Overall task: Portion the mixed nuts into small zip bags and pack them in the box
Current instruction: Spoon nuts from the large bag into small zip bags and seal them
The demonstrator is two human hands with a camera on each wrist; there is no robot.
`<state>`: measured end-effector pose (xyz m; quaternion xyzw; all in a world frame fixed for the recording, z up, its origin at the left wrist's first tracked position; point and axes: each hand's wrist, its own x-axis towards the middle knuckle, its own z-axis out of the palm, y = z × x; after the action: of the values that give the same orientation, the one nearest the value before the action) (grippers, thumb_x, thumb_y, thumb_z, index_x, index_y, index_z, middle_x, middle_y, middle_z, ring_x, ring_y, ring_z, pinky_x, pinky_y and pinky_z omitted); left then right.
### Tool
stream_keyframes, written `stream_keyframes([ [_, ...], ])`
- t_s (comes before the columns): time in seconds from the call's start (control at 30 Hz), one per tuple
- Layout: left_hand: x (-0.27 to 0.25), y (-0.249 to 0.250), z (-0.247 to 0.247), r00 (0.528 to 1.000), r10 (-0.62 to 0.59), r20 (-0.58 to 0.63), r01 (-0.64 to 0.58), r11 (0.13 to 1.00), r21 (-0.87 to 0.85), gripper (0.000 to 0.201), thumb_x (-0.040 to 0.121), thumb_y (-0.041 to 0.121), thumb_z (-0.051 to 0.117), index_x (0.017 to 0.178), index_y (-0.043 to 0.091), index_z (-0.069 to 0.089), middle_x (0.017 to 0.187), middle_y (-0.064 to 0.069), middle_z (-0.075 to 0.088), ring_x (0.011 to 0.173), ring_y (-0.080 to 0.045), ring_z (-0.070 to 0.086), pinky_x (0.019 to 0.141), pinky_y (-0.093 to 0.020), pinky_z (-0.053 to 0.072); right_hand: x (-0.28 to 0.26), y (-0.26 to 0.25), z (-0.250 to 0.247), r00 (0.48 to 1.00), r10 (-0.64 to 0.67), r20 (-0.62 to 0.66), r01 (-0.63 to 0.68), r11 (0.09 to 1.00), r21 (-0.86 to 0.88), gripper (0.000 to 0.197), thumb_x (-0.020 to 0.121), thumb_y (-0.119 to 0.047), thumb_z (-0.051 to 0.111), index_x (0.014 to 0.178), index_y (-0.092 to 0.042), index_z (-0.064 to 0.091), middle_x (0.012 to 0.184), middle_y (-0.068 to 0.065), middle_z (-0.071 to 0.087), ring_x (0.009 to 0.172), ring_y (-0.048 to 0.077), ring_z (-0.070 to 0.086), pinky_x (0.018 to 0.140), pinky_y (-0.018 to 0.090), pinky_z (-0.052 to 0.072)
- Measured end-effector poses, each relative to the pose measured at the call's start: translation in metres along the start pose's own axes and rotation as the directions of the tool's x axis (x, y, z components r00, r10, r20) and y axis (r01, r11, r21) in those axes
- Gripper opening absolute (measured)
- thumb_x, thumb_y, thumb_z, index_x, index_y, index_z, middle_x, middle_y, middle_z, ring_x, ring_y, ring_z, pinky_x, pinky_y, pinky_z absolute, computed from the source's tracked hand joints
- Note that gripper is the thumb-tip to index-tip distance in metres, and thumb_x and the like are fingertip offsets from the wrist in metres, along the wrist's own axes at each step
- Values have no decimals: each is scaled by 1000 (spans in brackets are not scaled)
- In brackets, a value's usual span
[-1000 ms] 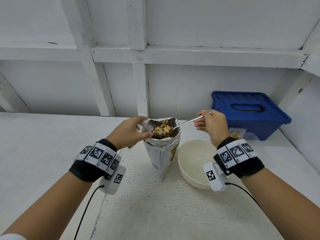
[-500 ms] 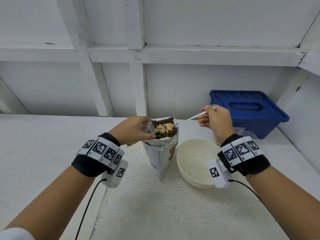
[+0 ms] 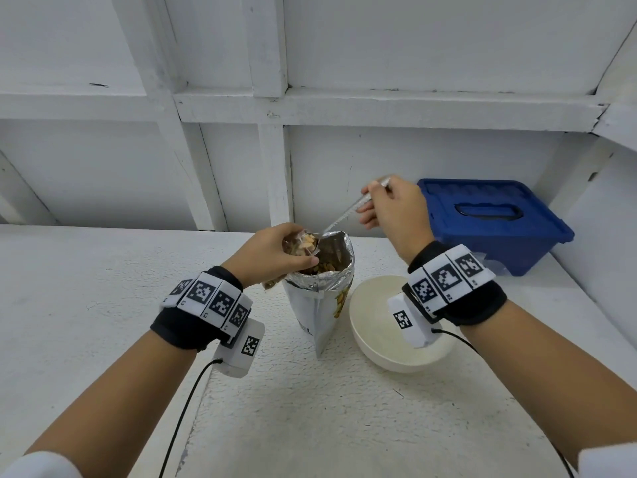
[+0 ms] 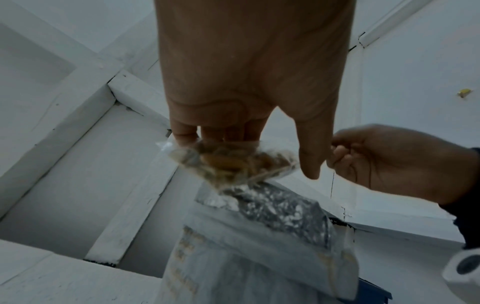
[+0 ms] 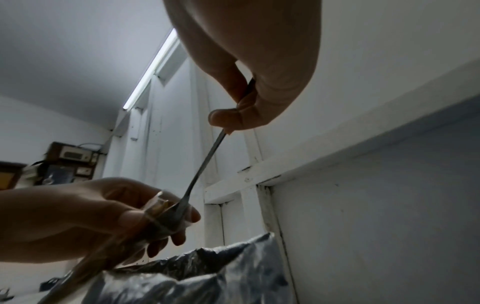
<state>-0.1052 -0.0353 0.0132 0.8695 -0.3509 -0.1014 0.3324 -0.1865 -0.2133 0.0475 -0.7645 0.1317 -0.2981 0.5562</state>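
My left hand grips a small clear zip bag by its open mouth, just above the left rim of the standing foil nut bag. Nuts show through the zip bag. My right hand pinches the handle of a metal spoon, raised and tilted steeply down to the left. The spoon has its bowl inside the zip bag's mouth. More nuts lie inside the foil bag. The blue box stands at the back right with its lid on.
An empty cream bowl sits right of the foil bag, under my right wrist. Clear plastic bags lie in front of the blue box. A white wall with beams runs close behind the counter.
My right hand rose and tipped the spoon; its bowl went left from over the foil bag into the zip bag. My left hand kept holding the zip bag.
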Motion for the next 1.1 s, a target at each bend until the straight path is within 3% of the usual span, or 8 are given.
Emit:
stream_keyframes([
  [0.27, -7, -7, 5, 993, -6, -118, -16, 983, -182, 58, 80, 34, 69, 131, 21, 46, 101, 4, 60, 86, -5, 58, 70, -9, 43, -8, -20, 13, 929, -358, 92, 366, 927, -89, 20, 97, -15, 46, 91, 0, 59, 66, 1, 58, 55, 5, 60, 53, 13, 49],
  [0.33, -8, -7, 7, 992, -10, -125, -13, 982, -186, 61, 79, 35, 70, 132, 22, 43, 105, 5, 58, 85, 2, 55, 66, -6, 41, -8, -20, 11, 916, -390, 89, 398, 912, -99, 20, 96, -14, 46, 92, 0, 59, 66, 1, 58, 57, 6, 61, 53, 12, 49],
  [0.47, -7, -11, 12, 980, -39, -194, -6, 975, -223, 61, 80, 37, 68, 132, 14, 44, 106, 1, 59, 87, -6, 57, 75, -16, 49, -7, -21, 6, 913, -402, 66, 407, 909, -91, 18, 97, -15, 46, 91, -4, 60, 66, -4, 58, 55, 7, 61, 53, 18, 52],
  [0.57, -7, -14, 13, 969, -57, -242, -3, 971, -240, 63, 82, 36, 66, 134, 10, 41, 108, -1, 57, 93, -12, 55, 73, -14, 43, -5, -22, -3, 905, -426, 3, 425, 902, -73, 14, 96, -15, 46, 91, -10, 58, 68, -5, 59, 54, 7, 61, 53, 20, 53],
  [0.7, -8, -21, 9, 960, -76, -269, -1, 961, -277, 54, 83, 35, 65, 126, 7, 50, 101, -1, 61, 86, -8, 56, 77, -20, 46, 0, -10, -18, 899, -431, -75, 421, 899, -122, 12, 97, -17, 45, 93, -12, 56, 72, -5, 58, 56, 2, 59, 55, 22, 53],
  [0.83, -9, -25, 6, 966, -78, -248, 6, 961, -277, 44, 85, 33, 64, 120, 9, 52, 94, 2, 63, 85, -11, 61, 73, -20, 49, -11, 18, -15, 904, -414, 109, 428, 866, -259, 15, 96, -14, 47, 95, -7, 61, 69, -9, 57, 59, 1, 60, 55, 20, 52],
  [0.97, -8, -26, 6, 979, -76, -191, 19, 959, -283, 43, 85, 33, 63, 120, 11, 53, 100, -2, 65, 93, -17, 62, 81, -29, 51, -26, 38, 1, 797, -507, 327, 599, 731, -326, 20, 91, -14, 49, 91, -3, 66, 70, -3, 59, 59, 7, 52, 62, 6, 42],
  [1.1, -7, -29, 7, 982, -75, -172, 30, 968, -251, 45, 83, 36, 64, 121, 12, 53, 102, -2, 65, 95, -15, 62, 77, -22, 49, -32, 50, 14, 770, -489, 410, 630, 685, -365, 20, 90, -12, 49, 92, -3, 66, 75, 8, 66, 64, 15, 57, 63, 15, 42],
])
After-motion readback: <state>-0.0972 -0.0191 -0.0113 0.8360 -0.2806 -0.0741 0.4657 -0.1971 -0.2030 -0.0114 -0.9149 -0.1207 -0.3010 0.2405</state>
